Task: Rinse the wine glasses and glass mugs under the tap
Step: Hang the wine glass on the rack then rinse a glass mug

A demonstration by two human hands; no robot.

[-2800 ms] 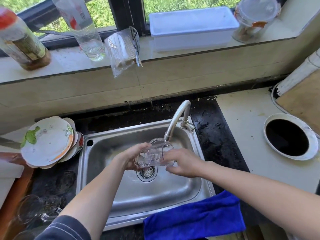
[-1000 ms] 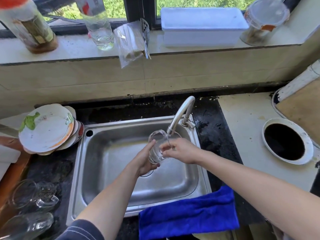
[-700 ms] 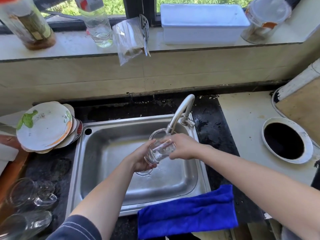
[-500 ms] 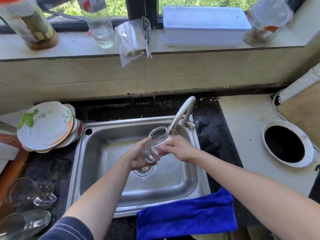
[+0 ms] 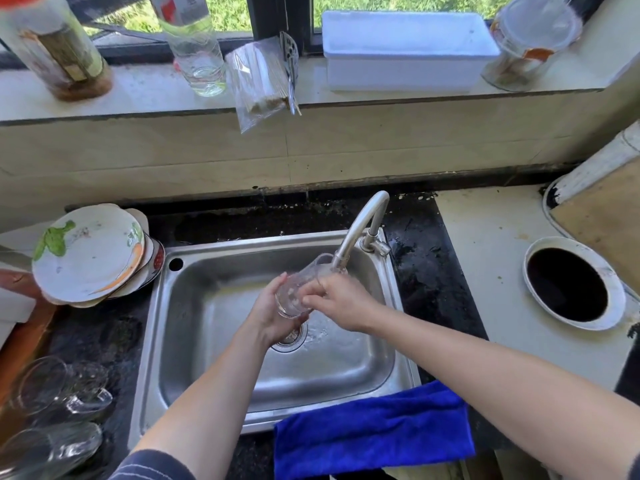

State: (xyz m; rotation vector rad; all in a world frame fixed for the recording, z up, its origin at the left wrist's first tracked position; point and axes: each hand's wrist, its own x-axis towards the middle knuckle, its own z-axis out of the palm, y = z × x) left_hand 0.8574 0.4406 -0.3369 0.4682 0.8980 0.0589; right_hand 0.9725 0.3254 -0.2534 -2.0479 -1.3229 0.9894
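Left hand (image 5: 273,315) cups the glass mug (image 5: 298,292) from below, right hand (image 5: 337,301) curls round its side, rim tipped under the tap (image 5: 360,226). Mid-rinse, I'd say, with more glasses (image 5: 59,407) waiting on the desk far left of the hands.

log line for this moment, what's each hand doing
step: rinsing | left hand: holds glass mug | right hand: on mug | tap: above mug

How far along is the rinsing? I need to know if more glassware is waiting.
In hand: both the left hand and right hand hold a glass mug tilted at the tap. Other glasses lie on the left counter; whether they are rinsed or waiting cannot be told.
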